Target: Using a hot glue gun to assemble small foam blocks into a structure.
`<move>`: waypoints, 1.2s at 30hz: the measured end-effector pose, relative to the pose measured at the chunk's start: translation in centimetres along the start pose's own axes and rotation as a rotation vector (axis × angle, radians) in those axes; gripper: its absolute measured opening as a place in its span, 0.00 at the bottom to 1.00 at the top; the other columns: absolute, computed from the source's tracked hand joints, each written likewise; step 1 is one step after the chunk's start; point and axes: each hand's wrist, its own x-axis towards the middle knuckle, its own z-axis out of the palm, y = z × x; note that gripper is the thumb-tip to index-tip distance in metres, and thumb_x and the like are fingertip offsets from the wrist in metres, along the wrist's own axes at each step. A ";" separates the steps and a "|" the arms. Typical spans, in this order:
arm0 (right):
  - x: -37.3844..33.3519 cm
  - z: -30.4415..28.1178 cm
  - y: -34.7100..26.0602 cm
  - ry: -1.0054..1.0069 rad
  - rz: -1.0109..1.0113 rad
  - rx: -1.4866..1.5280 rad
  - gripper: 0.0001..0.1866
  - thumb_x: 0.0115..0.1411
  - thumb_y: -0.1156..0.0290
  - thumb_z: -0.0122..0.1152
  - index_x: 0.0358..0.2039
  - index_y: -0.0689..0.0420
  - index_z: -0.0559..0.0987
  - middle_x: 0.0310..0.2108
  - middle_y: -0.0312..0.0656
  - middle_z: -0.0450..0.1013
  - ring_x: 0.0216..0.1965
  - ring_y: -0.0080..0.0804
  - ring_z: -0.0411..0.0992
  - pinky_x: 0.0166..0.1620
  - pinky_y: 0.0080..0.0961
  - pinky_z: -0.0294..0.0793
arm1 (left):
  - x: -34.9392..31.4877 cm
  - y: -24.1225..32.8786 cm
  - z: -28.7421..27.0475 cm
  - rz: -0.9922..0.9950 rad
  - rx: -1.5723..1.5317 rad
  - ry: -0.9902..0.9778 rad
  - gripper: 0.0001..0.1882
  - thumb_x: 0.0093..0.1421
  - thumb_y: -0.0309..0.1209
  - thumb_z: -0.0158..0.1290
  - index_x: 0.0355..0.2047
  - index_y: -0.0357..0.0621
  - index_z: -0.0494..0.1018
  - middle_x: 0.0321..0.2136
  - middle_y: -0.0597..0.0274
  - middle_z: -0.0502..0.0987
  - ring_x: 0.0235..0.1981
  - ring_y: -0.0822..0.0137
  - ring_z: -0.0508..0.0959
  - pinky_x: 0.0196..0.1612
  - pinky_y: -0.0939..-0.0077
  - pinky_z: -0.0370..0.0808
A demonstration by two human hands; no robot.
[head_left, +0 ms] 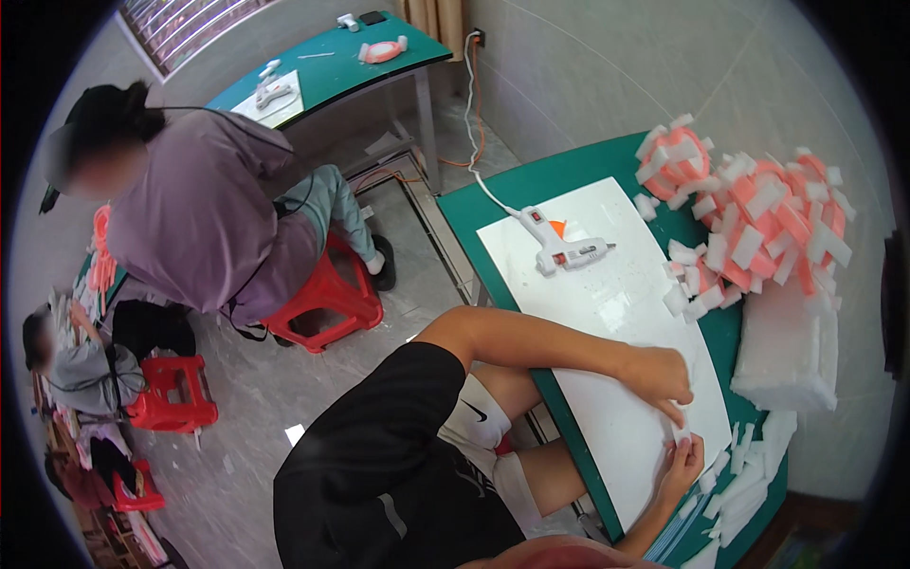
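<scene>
My left hand (pixel 659 381) is closed, and its fingertips pinch down at a small white foam piece (pixel 681 433) above the white board (pixel 607 408). Just below it, my right hand (pixel 682 465) grips the same piece between thumb and fingers. The fingers partly hide the piece. Beside my right hand lie loose white foam strips (pixel 744 493). Farther up the board rests a white hot glue gun (pixel 564 245), touched by neither hand.
At the right, a pile of pink rings with white foam pieces (pixel 773 218) stands by a white foam block (pixel 787 351). The glue gun's cord (pixel 479 152) runs off the green table (pixel 540 180). A person in purple (pixel 204 209) sits on a red stool (pixel 332 294) to the left.
</scene>
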 end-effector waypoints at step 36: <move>3.0 -4.5 -1.6 -0.073 0.614 -0.020 0.22 0.70 0.53 0.46 0.51 0.59 0.71 0.25 0.37 0.71 0.18 0.19 0.58 0.21 0.17 0.57 | -47.6 -28.6 -53.9 -1.381 1.616 -0.048 0.20 0.58 0.39 0.55 0.50 0.47 0.74 0.53 0.62 0.73 0.57 0.58 0.70 0.55 0.44 0.65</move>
